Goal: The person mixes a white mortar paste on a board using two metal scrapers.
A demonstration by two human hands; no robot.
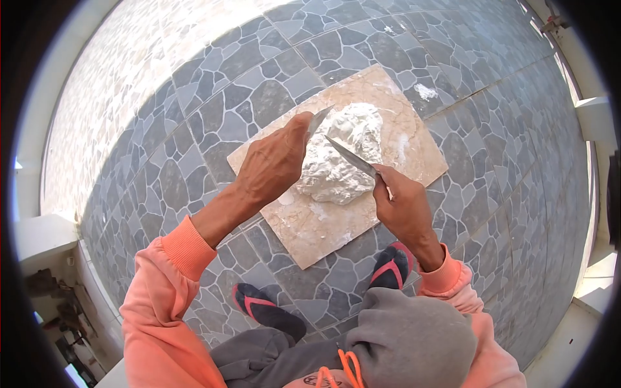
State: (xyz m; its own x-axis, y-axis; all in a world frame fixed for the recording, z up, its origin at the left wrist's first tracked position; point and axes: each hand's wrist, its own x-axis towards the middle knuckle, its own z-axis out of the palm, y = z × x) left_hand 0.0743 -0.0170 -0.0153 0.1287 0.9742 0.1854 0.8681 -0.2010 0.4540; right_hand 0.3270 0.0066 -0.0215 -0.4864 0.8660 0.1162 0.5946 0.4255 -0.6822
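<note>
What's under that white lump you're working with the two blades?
The white lump sits on a beige tile slab laid over the stone-pattern floor. White smears show around it; the slab surface directly beneath is covered.

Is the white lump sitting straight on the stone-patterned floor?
No, the white lump rests on a beige tile laid over the floor, while the left hand and right hand each hold a blade against it.
</note>
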